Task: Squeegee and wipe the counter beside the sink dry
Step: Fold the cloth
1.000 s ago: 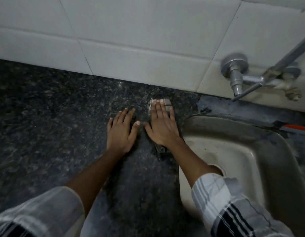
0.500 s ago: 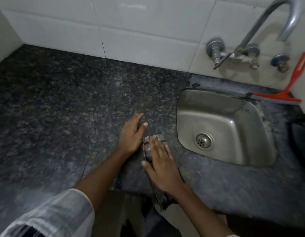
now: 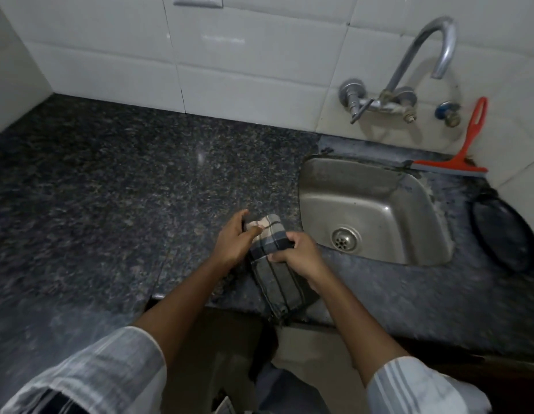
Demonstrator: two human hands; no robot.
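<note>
Checked cloth [image 3: 270, 240] clamped in both my grips: left hand [image 3: 234, 239] at far end, right hand [image 3: 298, 253] mid-fold, near tabletop [image 3: 110, 189] edge beside sink [image 3: 379, 204]. Red squeegee [image 3: 457, 162] leans on wall.

Striped grey cloth [image 3: 274, 264] drapes over the dark granite counter [image 3: 110, 189] edge.

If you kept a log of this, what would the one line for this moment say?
stage: wiping | left hand: gripping striped grey cloth | right hand: gripping same cloth | cloth: at speckled dark counter front edge | red squeegee: untouched behind steel sink
</note>
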